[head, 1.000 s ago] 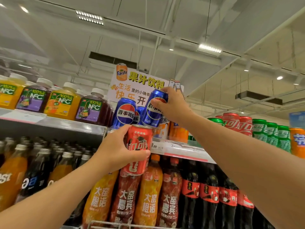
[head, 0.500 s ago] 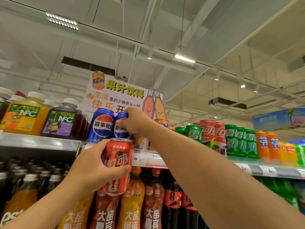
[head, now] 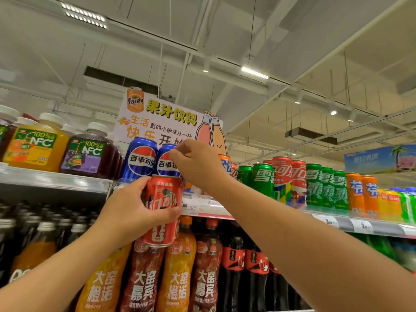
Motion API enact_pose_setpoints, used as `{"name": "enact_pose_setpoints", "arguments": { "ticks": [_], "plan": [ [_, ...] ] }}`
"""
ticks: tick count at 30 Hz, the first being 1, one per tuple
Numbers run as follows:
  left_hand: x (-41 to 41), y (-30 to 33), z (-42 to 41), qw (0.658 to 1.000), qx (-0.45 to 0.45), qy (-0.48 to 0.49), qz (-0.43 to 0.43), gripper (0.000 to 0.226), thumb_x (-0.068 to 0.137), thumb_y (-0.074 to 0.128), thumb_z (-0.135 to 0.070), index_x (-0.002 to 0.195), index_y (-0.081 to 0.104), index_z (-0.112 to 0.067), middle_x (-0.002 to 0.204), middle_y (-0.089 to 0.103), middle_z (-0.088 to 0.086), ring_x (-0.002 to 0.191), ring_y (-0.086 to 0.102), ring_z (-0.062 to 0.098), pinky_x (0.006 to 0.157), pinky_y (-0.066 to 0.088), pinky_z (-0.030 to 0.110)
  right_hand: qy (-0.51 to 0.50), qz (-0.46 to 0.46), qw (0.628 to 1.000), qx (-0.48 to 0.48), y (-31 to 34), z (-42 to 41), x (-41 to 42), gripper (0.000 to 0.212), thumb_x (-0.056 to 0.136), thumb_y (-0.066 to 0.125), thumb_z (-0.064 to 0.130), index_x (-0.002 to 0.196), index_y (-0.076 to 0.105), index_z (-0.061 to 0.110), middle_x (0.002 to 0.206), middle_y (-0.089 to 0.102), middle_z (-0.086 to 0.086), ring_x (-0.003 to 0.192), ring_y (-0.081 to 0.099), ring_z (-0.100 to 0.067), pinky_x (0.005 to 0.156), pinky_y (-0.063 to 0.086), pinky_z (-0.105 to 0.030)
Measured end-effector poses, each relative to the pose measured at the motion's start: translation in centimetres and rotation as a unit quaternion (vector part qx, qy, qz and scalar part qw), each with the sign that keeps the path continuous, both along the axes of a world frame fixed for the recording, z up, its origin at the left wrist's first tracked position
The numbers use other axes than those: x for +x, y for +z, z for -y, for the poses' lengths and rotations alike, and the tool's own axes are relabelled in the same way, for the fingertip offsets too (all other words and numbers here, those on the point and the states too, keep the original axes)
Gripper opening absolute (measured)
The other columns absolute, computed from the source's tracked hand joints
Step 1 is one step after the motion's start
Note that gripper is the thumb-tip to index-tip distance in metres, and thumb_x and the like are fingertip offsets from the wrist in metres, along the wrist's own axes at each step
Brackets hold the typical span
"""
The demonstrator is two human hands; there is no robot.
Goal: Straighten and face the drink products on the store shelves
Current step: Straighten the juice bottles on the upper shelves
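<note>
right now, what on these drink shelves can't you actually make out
- Head view: the second blue Pepsi can; the right hand covers its right side, so its grip there is unclear.
- Orange can behind that hand: label mostly hidden.
- Price tags on the shelf edge: too small and blurred to read.
- Dark bottles at lower left: blurred, labels illegible.
- Red Coca-Cola can: the left hand covers its left side.

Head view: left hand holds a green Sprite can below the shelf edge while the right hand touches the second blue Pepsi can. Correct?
Not quite. The can in the left hand is a red Coca-Cola can, not green Sprite, as the head view shows. The right hand does touch the second blue Pepsi can.
</note>
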State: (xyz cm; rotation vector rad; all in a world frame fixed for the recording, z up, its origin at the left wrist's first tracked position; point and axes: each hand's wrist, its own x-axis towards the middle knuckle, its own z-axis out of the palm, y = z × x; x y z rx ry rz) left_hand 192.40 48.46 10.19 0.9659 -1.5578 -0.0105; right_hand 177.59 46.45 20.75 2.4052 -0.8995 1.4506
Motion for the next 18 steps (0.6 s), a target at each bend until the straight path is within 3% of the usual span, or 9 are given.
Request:
{"name": "enact_pose_setpoints", "arguments": {
  "ticks": [2,6,9,11,15,18],
  "plan": [
    [-0.1,0.3,-0.2,1.000,0.010,0.003,0.003,0.073,0.043,0.080,-0.071,0.105,0.056,-0.043,0.092,0.070,-0.012,0.083,0.068,0.008,0.071,0.058,0.031,0.001,-0.035,0.999,0.026,-1.2,-1.3,-1.2,0.030,0.094,0.052,0.046,0.096,0.065,0.020,0.084,0.066,0.012,0.077,0.062,-0.006,0.065,0.053,-0.026],
    [-0.8,1.1,-0.9,1.000,0.014,0.007,0.016,0.064,0.048,0.084,-0.063,0.103,0.059,-0.043,0.090,0.070,-0.016,0.082,0.068,0.004,0.072,0.059,0.032,0.017,-0.082,0.992,0.098,-4.1,-3.0,-3.9,0.045,0.082,0.056,0.065,0.113,0.058,0.033,0.096,0.063,0.020,0.082,0.059,0.005,0.062,0.046,-0.015],
    [-2.6,1.4,-1.6,0.999,0.009,-0.028,0.038,0.060,0.046,0.080,-0.056,0.102,0.061,-0.046,0.089,0.071,-0.022,0.079,0.068,-0.001,0.071,0.059,0.030,0.010,-0.053,0.993,0.104,-5.6,-3.7,-5.7,0.055,0.073,0.062,0.072,0.115,0.047,0.041,0.094,0.060,0.023,0.070,0.060,0.007,0.051,0.042,-0.009],
    [-4.7,1.4,-1.7,0.996,0.011,-0.040,0.074,0.061,0.046,0.079,-0.052,0.103,0.061,-0.044,0.088,0.071,-0.019,0.079,0.069,0.000,0.072,0.060,0.032,0.010,-0.016,0.995,0.102,-6.2,-3.8,-7.1,0.056,0.066,0.065,0.073,0.108,0.046,0.041,0.089,0.061,0.020,0.066,0.062,0.006,0.049,0.045,-0.010],
    [-9.0,1.2,-0.9,0.996,-0.011,-0.036,0.080,0.067,0.046,0.079,-0.053,0.108,0.058,-0.046,0.087,0.070,-0.021,0.076,0.066,-0.005,0.067,0.058,0.023,-0.001,0.004,0.997,0.077,-6.6,-3.5,-10.6,0.048,0.069,0.074,0.061,0.106,0.051,0.041,0.092,0.061,0.021,0.073,0.062,0.004,0.061,0.054,-0.017],
    [-11.4,1.4,-0.3,0.994,-0.022,-0.059,0.090,0.082,0.049,0.077,-0.062,0.124,0.046,-0.051,0.108,0.064,-0.025,0.095,0.063,-0.005,0.075,0.054,0.020,0.002,0.011,0.999,0.053,-6.1,-3.3,-13.1,0.046,0.070,0.075,0.056,0.106,0.051,0.040,0.094,0.060,0.021,0.071,0.062,0.006,0.054,0.049,-0.010]
  ]
}}
